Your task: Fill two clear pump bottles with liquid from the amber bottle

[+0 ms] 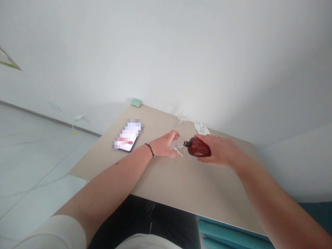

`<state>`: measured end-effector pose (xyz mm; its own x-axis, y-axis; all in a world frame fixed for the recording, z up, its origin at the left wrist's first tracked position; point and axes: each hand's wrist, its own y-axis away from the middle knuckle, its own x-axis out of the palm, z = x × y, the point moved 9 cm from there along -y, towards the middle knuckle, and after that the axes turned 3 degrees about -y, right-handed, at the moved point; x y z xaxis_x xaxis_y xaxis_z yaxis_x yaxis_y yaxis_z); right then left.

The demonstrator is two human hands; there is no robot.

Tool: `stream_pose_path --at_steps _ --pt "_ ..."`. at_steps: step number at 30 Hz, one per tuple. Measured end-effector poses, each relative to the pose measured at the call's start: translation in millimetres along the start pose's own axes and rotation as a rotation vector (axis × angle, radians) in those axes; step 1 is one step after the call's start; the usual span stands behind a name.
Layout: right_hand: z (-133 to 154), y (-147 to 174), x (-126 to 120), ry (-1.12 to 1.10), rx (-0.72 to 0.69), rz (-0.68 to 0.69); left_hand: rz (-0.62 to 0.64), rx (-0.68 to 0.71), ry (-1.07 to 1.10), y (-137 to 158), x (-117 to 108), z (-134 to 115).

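Note:
My left hand (165,145) is closed round a small clear plastic container (176,145), over the middle of the table. A thin white stick (177,150) shows at the container's near side; whether it is inside or outside I cannot tell. In my right hand (220,149) is a dark red-brown bottle (199,148), tipped on its side with its black neck pointing left. The neck's end meets or nearly meets the clear container's mouth. Any liquid passing between them is too small to make out.
A phone (128,135) with a lit, blurred screen lies on the beige table (166,183), left of my hands. A small green case (136,102) sits at the back left corner. Crumpled white tissue (201,128) and clear plastic (182,118) lie by the wall.

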<state>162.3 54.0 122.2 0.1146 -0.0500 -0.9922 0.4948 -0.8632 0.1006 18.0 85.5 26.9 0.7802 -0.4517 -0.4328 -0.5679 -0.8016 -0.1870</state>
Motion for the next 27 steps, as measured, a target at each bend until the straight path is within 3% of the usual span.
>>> stream_pose_path --at_steps 27 --pt "6.9 -2.3 -6.1 0.026 0.028 0.09 0.073 -0.071 -0.029 2.9 3.4 0.9"
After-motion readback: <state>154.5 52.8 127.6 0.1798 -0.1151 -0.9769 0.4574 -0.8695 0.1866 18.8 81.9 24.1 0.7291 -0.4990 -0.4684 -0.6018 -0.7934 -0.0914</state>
